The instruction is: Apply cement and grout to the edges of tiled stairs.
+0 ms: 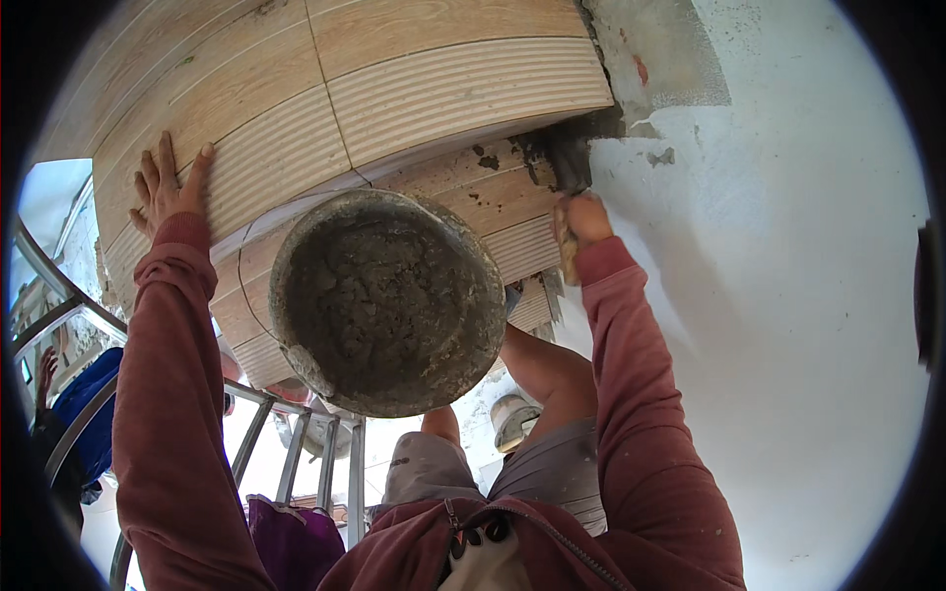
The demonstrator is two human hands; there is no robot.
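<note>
My left hand (pixel 175 189) lies with fingers spread on the wood-look stair tile (pixel 246 167), near its grooved edge strip. In my right hand (pixel 588 219) is a trowel, its handle (pixel 566 241) in my closed fingers. The trowel's grey blade (pixel 569 163) reaches into the corner where the step meets the wall. Wet grey mortar (pixel 379 300) fills much of a round bucket (pixel 285 295) between my arms. Dark mortar spots (pixel 488 161) dot the lower tread beside the trowel.
A white wall (pixel 788 246) runs along my right, with a rough grey patch (pixel 665 54) by the upper step. Metal railing (pixel 325 463) is at lower left, with purple cloth (pixel 291 542) beside it. Beyond the rail is a person in blue (pixel 87 404). Another container (pixel 512 422) stands below.
</note>
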